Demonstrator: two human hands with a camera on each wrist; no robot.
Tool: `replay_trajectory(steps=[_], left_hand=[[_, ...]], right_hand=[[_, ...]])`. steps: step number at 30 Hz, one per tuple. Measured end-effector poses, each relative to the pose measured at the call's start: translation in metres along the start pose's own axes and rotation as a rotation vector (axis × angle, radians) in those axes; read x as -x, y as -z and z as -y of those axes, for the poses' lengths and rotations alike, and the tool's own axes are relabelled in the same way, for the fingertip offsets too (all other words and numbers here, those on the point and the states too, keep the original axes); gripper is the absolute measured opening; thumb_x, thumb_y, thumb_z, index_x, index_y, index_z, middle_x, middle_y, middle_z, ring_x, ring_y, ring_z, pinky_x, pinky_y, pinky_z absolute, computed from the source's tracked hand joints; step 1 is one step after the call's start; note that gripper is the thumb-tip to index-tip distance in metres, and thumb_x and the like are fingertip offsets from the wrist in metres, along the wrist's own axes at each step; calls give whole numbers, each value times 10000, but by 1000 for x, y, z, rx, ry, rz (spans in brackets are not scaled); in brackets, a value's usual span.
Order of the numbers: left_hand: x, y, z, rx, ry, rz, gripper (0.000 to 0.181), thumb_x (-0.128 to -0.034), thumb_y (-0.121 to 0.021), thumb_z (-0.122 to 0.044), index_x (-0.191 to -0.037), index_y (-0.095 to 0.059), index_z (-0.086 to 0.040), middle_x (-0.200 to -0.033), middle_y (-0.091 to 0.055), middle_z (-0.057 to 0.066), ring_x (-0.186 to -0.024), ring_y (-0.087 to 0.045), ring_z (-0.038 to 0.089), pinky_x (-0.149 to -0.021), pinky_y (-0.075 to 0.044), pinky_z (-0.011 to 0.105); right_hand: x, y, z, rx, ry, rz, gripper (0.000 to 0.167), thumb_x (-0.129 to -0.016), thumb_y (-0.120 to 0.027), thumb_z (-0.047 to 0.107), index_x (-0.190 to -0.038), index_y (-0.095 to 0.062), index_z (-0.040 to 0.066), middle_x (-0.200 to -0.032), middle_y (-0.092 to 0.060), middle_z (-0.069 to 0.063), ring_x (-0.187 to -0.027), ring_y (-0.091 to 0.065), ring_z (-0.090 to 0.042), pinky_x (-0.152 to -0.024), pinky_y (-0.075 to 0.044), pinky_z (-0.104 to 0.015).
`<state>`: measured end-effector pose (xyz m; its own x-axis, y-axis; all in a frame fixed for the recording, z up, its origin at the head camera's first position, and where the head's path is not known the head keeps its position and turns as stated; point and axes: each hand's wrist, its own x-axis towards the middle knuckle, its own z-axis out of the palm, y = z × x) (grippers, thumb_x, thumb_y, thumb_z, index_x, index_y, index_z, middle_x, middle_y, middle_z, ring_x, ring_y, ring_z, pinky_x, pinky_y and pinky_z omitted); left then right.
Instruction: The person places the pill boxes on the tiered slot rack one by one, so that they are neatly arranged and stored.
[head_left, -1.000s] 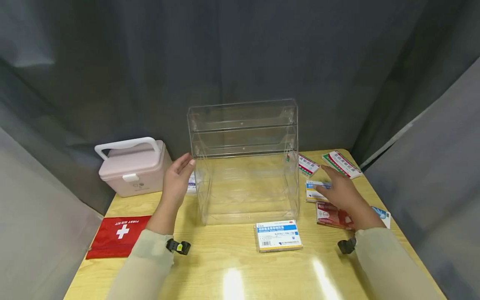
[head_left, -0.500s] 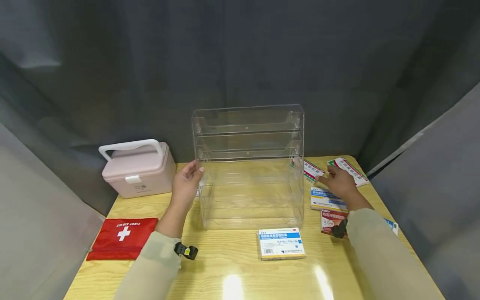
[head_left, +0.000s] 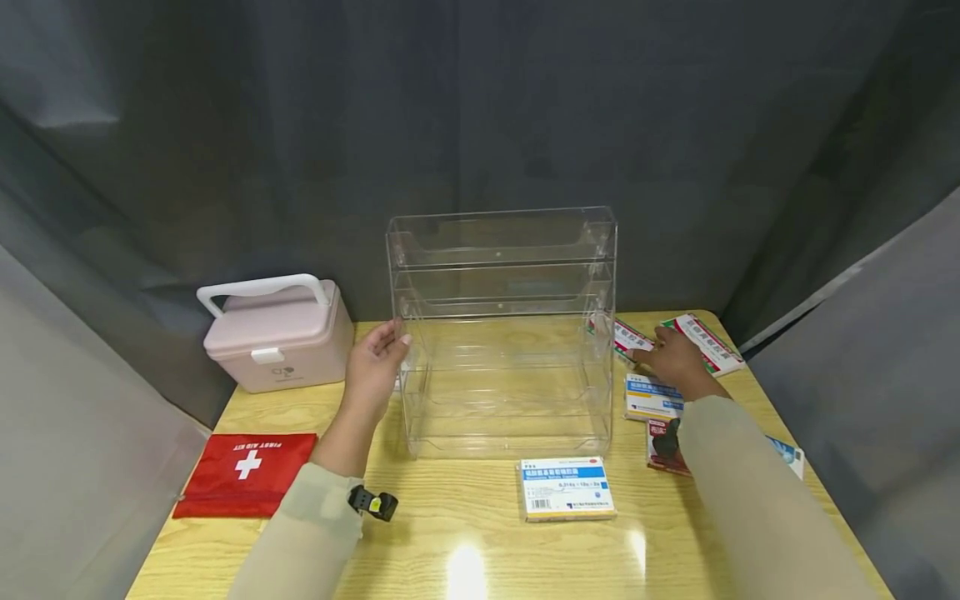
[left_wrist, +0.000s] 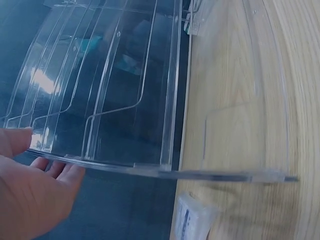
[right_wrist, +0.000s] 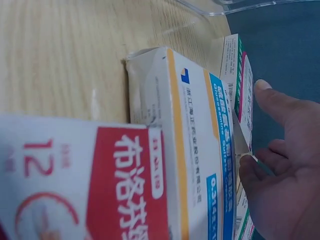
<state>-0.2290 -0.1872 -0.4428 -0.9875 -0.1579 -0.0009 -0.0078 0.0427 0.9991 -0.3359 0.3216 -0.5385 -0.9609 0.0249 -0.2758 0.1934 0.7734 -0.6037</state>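
Observation:
A clear plastic rack with several tiers (head_left: 498, 265) stands mid-table. My left hand (head_left: 372, 371) grips its left side panel near the front edge; in the left wrist view the panel edge (left_wrist: 150, 171) passes between thumb and fingers. My right hand (head_left: 675, 360) is at the near end of a green-and-red medicine box (head_left: 628, 336) beside the rack. In the right wrist view the thumb is spread from the bent fingers next to that box (right_wrist: 245, 95); no firm grip shows. Below the hand lie a blue-and-white glucosamine box (head_left: 652, 400) and a red-and-white box (head_left: 660, 446), partly hidden by the right arm.
Another green-and-red box (head_left: 708, 346) lies at the back right corner. One more blue-and-white box (head_left: 567, 489) lies before the rack. A pink handled case (head_left: 273, 342) and a red first aid pouch (head_left: 243, 475) are on the left. Dark curtains (head_left: 525, 125) hang behind.
My right hand has moved back and down to the green-and-red box beside the rack. My left hand has come in from beside the rack onto its side panel. The boxes have not visibly moved.

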Motion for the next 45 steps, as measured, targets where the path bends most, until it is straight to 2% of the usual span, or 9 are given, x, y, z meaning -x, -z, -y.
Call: replay_trajectory(steps=[6, 15, 18, 22, 27, 32, 36, 40, 45], left_hand=[[4, -6, 2, 68, 56, -9, 561, -1101, -656, -158, -1605, -470, 4, -1661, -490, 203, -1574, -448, 337, -1328, -370, 437], [6, -11, 2, 96, 66, 7, 536, -1102, -654, -149, -1594, -487, -16, -1661, -486, 184, -1571, -448, 326, -1332, -365, 428], [6, -12, 2, 94, 64, 8, 541, -1103, -652, -151, -1595, -480, -7, -1664, -482, 187, -1575, -443, 331, -1334, -360, 429], [4, -12, 4, 90, 57, 12, 539, -1106, -647, -156, -1592, -477, 4, -1662, -486, 195, -1575, -441, 335, -1334, -360, 430], [0, -13, 5, 85, 57, 11, 544, -1108, -646, -160, -1593, -472, 17, -1659, -490, 201, -1574, -439, 338, -1335, -357, 434], [-4, -15, 7, 96, 60, 9, 548, -1105, -649, -150, -1594, -471, 21, -1672, -476, 212, -1575, -442, 333, -1334, -360, 428], [-6, -16, 7, 103, 54, 5, 534, -1103, -649, -138, -1583, -481, 24, -1666, -475, 232, -1570, -452, 342, -1329, -369, 433], [-8, -16, 7, 97, 52, -3, 522, -1102, -646, -134, -1575, -490, 22, -1660, -483, 234, -1567, -458, 346, -1327, -374, 433], [-11, -18, 7, 95, 50, -4, 533, -1103, -639, -132, -1584, -479, 33, -1665, -477, 237, -1571, -455, 350, -1332, -364, 439]], right_hand=[[-1, -3, -3, 68, -30, -29, 953, -1070, -657, 429, -1692, -159, -95, -1675, -354, -377, -1532, -350, -580, -1243, -362, -722], [-1, -10, -11, 145, -9, -75, 745, -1067, -672, 361, -1565, -419, -133, -1487, -540, -403, -1302, -594, -536, -1090, -520, -694], [0, -9, -12, 160, 5, -74, 752, -1060, -693, 343, -1571, -418, -135, -1504, -530, -408, -1328, -581, -556, -1089, -520, -699], [0, -10, -8, 158, 20, -121, 799, -1029, -743, 301, -1609, -382, -113, -1561, -462, -413, -1413, -485, -590, -1141, -475, -715], [0, -9, -5, 146, 43, -205, 660, -1054, -714, 279, -1559, -482, -78, -1475, -500, -398, -1392, -460, -587, -1160, -444, -711], [4, 2, -8, 13, 23, -289, 513, -1074, -678, 287, -1462, -603, -40, -1332, -650, -308, -1243, -606, -501, -1064, -517, -661], [10, 17, -10, -131, -2, -328, 495, -1101, -644, 352, -1467, -625, 19, -1346, -658, -235, -1192, -632, -386, -937, -555, -509], [24, 44, 3, -315, 1, -348, 524, -1114, -620, 425, -1520, -616, 94, -1350, -635, -112, -1151, -608, -246, -861, -541, -326], [49, 90, 31, -532, 57, -393, 485, -1087, -657, 440, -1495, -625, 178, -1209, -604, 90, -1071, -569, -69, -813, -524, -135]])
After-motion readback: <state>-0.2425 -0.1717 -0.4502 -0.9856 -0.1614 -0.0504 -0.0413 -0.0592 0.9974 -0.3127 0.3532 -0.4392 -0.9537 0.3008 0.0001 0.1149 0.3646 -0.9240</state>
